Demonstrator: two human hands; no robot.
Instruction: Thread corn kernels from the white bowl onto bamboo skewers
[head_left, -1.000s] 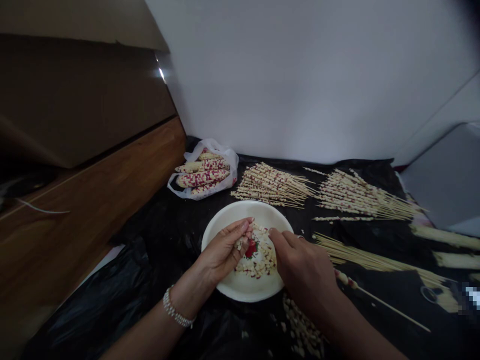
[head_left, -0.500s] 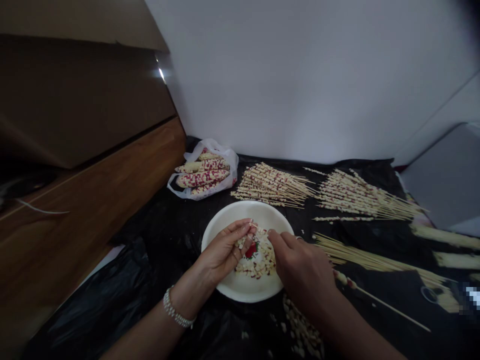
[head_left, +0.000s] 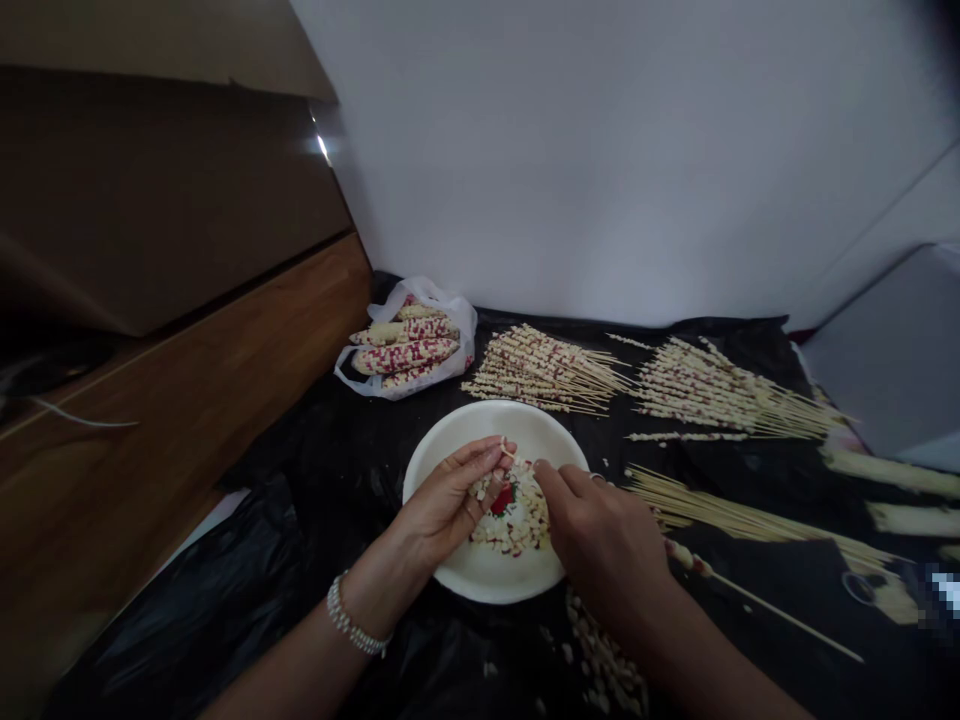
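A white bowl (head_left: pixel 450 450) with loose corn kernels (head_left: pixel 517 520) sits on black plastic sheeting in front of me. My left hand (head_left: pixel 446 505) hovers over the bowl's left side, fingers curled, cupping several kernels and pinching one at the fingertips. My right hand (head_left: pixel 604 545) is over the bowl's right side, fingers closed on a thin wooden skewer (head_left: pixel 750 595) that runs back to the right with a few kernels threaded on it. Its tip meets the left fingertips.
A plastic bag of red-and-white corn cobs (head_left: pixel 409 350) lies behind the bowl. Two heaps of kernel-loaded skewers (head_left: pixel 547 370) (head_left: pixel 712 395) lie at the back, bare skewers (head_left: pixel 750 520) at right. Spilled kernels (head_left: pixel 607 660) lie near me. A wooden ledge (head_left: pixel 187 400) runs along the left.
My right hand has crept slightly left toward the left fingertips, bringing the skewer tip up to them. The left hand has stayed put.
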